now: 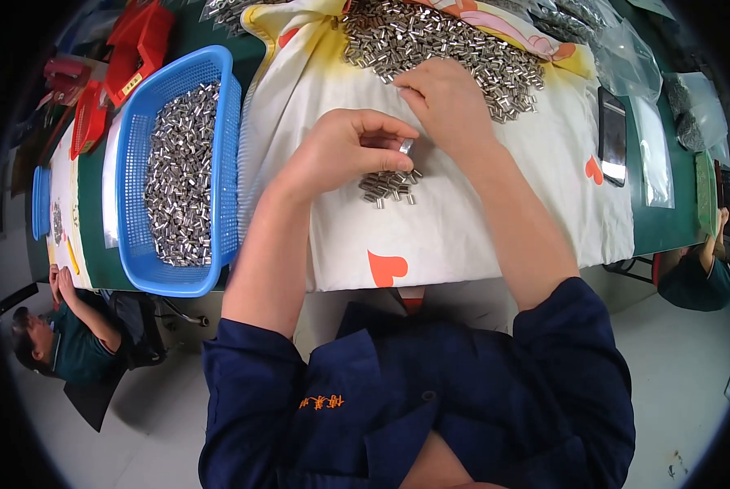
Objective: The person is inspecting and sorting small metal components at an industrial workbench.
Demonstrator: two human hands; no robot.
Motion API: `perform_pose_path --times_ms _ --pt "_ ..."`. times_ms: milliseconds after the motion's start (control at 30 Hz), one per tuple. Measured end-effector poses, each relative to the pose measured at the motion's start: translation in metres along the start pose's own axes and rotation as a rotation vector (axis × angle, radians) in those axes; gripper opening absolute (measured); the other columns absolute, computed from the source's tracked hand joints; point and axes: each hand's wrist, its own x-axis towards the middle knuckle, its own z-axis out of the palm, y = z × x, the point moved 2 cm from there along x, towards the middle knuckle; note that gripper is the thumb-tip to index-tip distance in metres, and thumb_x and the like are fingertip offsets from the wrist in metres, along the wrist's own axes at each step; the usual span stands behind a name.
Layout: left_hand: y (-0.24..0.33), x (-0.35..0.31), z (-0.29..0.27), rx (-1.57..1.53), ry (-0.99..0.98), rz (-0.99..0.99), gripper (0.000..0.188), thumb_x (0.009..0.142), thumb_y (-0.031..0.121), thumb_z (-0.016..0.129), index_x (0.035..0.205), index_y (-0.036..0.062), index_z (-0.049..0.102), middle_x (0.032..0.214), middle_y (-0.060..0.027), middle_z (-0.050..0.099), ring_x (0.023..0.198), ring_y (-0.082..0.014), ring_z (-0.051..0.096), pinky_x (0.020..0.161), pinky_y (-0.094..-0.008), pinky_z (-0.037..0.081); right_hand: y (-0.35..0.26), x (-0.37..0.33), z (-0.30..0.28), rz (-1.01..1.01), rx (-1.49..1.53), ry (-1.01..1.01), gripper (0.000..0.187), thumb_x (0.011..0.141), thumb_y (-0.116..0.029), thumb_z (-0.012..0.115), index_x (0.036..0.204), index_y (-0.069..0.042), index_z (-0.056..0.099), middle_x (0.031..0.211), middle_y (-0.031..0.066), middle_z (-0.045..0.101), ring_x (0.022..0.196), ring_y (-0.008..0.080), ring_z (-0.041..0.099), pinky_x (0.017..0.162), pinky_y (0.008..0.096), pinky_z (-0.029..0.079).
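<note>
My left hand (344, 151) is closed, with a small shiny metal sleeve (406, 147) held between thumb and fingertips. Just below it, a small heap of metal sleeves (388, 189) lies on the white cloth (340, 236). My right hand (449, 106) is farther off and to the right, its thumb and forefinger pinched together. A small light bit shows at those fingertips, too small to name. That hand is at the near edge of a large pile of silvery metal sleeves (430, 41) spread over the far part of the cloth.
Left of the cloth stands a blue plastic basket (228, 155) with many more sleeves. Red bins (141, 49) are at the far left. On the right lie a phone (613, 138) and clear plastic bags (628, 61). Co-workers sit at both sides, one at a left table (75, 269).
</note>
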Motion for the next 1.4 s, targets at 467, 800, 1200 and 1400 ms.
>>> perform_pose_path --times_ms 467,800,1200,1400 --pt "-0.004 0.004 -0.007 -0.138 0.105 0.071 0.028 0.071 0.001 0.066 0.098 -0.0014 0.06 0.082 -0.0023 0.06 0.074 -0.0066 0.056 0.068 -0.0184 0.046 -0.005 -0.009 -0.005 0.008 -0.094 -0.11 0.009 0.068 -0.006 0.059 0.077 -0.006 0.062 0.077 0.0079 0.059 0.078 0.0255 0.054 0.07 0.0339 0.043" --pt "-0.012 0.005 -0.017 -0.42 0.183 0.135 0.029 0.073 0.0 0.063 0.102 -0.0022 0.058 0.089 -0.0074 0.062 0.079 -0.0109 0.058 0.074 -0.0217 0.047 -0.022 -0.006 -0.02 0.414 0.87 -0.302 0.008 0.075 -0.004 0.056 0.083 -0.004 0.058 0.077 -0.0016 0.056 0.072 0.0074 0.051 0.068 0.0202 0.041" --pt "-0.007 0.004 -0.017 -0.281 0.197 0.124 0.029 0.073 0.0 0.064 0.1 -0.0051 0.058 0.088 -0.0085 0.062 0.078 -0.0116 0.059 0.072 -0.0212 0.047 -0.022 -0.005 -0.025 0.299 0.66 -0.217 0.012 0.07 -0.01 0.064 0.076 -0.005 0.055 0.067 0.0018 0.057 0.061 0.0087 0.052 0.055 0.0224 0.043" --pt "-0.003 0.0 -0.015 -0.201 0.126 0.041 0.028 0.072 0.001 0.065 0.099 -0.0038 0.059 0.085 -0.007 0.063 0.078 -0.0102 0.059 0.071 -0.0201 0.047 -0.008 -0.002 -0.024 0.407 0.719 -0.398 0.011 0.072 -0.013 0.065 0.075 -0.004 0.059 0.068 -0.0013 0.059 0.059 0.0053 0.05 0.056 0.0201 0.042"
